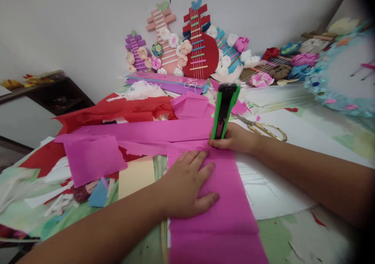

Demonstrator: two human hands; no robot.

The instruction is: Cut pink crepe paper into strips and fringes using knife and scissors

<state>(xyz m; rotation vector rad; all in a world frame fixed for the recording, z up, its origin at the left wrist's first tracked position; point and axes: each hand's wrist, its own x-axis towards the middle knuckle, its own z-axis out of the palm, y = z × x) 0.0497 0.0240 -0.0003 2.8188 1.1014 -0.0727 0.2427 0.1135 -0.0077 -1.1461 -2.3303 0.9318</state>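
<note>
A green and black utility knife stands nearly upright in my right hand, its lower end at the far edge of the pink crepe paper. My left hand lies flat on that paper with the fingers spread, pressing it down. Beyond both hands runs a long pink paper strip. The blade's tip is hidden behind my right fingers. Under the pink sheet, to the right, a white board with pencil lines shows.
Gold-handled scissors lie right of my right hand. Red crepe paper, a square pink piece and a beige card are at left. Paper guitars with flowers, including a red guitar, lean on the wall.
</note>
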